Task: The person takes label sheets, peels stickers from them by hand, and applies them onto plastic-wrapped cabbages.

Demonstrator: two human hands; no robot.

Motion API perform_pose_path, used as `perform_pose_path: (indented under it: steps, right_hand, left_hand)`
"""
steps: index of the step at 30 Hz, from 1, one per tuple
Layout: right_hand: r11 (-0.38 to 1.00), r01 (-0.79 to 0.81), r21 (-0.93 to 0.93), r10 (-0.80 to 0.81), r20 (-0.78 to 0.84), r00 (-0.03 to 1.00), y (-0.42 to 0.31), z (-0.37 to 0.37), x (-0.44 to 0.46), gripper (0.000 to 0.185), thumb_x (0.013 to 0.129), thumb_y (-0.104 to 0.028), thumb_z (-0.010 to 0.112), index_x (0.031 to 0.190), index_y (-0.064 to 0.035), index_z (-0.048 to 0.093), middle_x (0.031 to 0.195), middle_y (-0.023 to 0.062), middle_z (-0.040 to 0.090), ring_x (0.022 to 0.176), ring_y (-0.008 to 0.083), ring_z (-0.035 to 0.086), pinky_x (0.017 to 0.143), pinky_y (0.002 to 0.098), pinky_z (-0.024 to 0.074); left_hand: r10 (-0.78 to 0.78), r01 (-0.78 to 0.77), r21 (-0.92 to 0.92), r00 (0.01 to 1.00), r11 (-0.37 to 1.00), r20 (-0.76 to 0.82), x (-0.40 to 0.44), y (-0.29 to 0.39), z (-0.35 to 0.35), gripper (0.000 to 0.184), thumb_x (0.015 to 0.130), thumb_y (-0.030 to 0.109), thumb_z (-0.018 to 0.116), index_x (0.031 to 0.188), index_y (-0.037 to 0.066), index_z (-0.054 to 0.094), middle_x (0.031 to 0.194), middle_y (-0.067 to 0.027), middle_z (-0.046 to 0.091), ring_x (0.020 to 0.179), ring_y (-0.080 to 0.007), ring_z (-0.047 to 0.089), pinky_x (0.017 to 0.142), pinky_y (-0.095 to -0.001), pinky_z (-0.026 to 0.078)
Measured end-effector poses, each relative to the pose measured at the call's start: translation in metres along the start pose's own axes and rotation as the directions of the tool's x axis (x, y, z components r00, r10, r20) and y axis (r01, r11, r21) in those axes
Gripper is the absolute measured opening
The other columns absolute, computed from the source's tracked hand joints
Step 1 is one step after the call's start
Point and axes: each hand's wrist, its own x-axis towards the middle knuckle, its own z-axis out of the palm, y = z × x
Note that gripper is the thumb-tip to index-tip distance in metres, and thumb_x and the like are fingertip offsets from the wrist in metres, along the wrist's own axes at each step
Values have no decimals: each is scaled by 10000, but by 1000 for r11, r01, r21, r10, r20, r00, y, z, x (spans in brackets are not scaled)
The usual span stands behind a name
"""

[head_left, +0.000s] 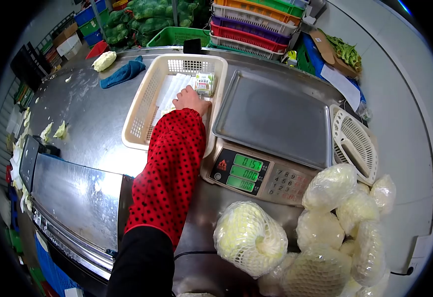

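Note:
My left hand (pixel 191 100), in a red sleeve with black dots, reaches into a cream plastic basket (pixel 140 106). Its fingers are bent and close together; whatever they grip is hidden beneath them. Beside the fingertips lie white strips (pixel 176 88) and a small stack of printed labels (pixel 205 83). To the right of the basket stands a digital scale (pixel 276 119) with a bare metal pan and lit green numbers. A cabbage wrapped in clear film and foam netting (pixel 248 237) rests in front of the scale. My right hand is out of view.
Several wrapped cabbages (pixel 323 267) pile up at the lower right, by a white slotted basket (pixel 357 143). A metal wrapping machine (pixel 77 198) occupies the left. A blue cloth (pixel 122 73) and a bare cabbage (pixel 104 61) lie at the back left. Stacked crates (pixel 251 29) stand behind.

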Motion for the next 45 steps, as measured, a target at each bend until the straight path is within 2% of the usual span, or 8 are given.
perform_pose_path:
  steps: [18, 22, 26, 34, 36, 38, 40, 45]
  right_hand:
    - [1000, 9, 3, -9, 29, 1000, 6, -4, 2, 530, 873, -410, 561, 1311, -112, 531, 1387, 157, 463, 1176, 366, 465, 992, 541, 334]
    - [999, 27, 25, -27, 12, 1000, 10, -8, 4, 539, 869, -410, 569, 1313, -109, 527, 1392, 157, 457, 1200, 366, 455, 1006, 538, 325]
    - [992, 87, 91, -84, -39, 996, 13, -13, 6, 547, 865, -410, 578, 1315, -105, 522, 1397, 156, 451, 1225, 367, 446, 1020, 536, 316]
    - [970, 192, 151, -164, -179, 970, 15, -18, 9, 585, 746, -337, 717, 1231, -54, 553, 1280, 168, 515, 1158, 375, 481, 993, 529, 367]
    - [809, 112, 577, -126, -15, 992, 34, -26, 5, 543, 785, -305, 714, 1216, -19, 549, 1230, 150, 566, 1099, 346, 541, 934, 451, 432]
    - [165, -281, 946, -34, 290, 957, -2, -139, 8, 535, 851, -277, 676, 1262, 17, 501, 1190, 141, 591, 1073, 243, 565, 923, 372, 447]
    - [-143, -46, 989, -214, 14, 977, -15, -172, -1, 546, 884, -243, 663, 1303, 36, 452, 1169, 109, 598, 1044, 151, 556, 888, 304, 456]
    - [-434, -288, 854, -69, 287, 955, -28, -211, -64, 219, 875, -84, 646, 1068, 19, 638, 974, 31, 662, 872, 110, 609, 791, 275, 480]
  left_hand:
    - [2, -17, -320, 999, 947, -47, 38, 18, 39, 560, 711, 337, 713, 1096, -21, 521, 1058, -221, 609, 994, -399, 599, 873, -462, 490]
    - [-67, -123, -429, 913, 895, -403, 1, 34, 2, 518, 683, 301, 735, 1044, -7, 528, 950, -213, 623, 908, -394, 617, 810, -474, 496]
    - [-64, -161, -572, 934, 804, -352, -46, 29, -83, 718, 683, 357, 746, 1229, -47, 516, 1005, -232, 657, 902, -342, 658, 800, -412, 515]
    - [228, -392, -906, 908, 162, -352, -284, -3, -306, 689, 684, 187, 795, 1252, -74, 506, 946, -107, 659, 842, -117, 625, 731, -288, 522]
    - [333, -367, -898, 901, 244, -278, -381, -26, -330, 680, 692, 145, 803, 1268, -66, 509, 1095, -109, 609, 911, -112, 587, 793, -265, 488]
    - [543, -483, -774, 811, 411, -217, -469, -54, -342, 694, 671, 140, 813, 1265, -62, 516, 1053, -124, 624, 892, -145, 610, 778, -278, 499]
    - [671, -508, -766, 728, 394, -138, -550, -72, -325, 703, 656, 144, 823, 1258, -56, 520, 1002, -140, 630, 850, -176, 630, 735, -294, 510]
    - [688, -597, -656, 708, 462, -160, -684, -98, -308, 704, 626, 181, 804, 1234, -36, 523, 875, -172, 594, 718, -289, 619, 611, -359, 510]
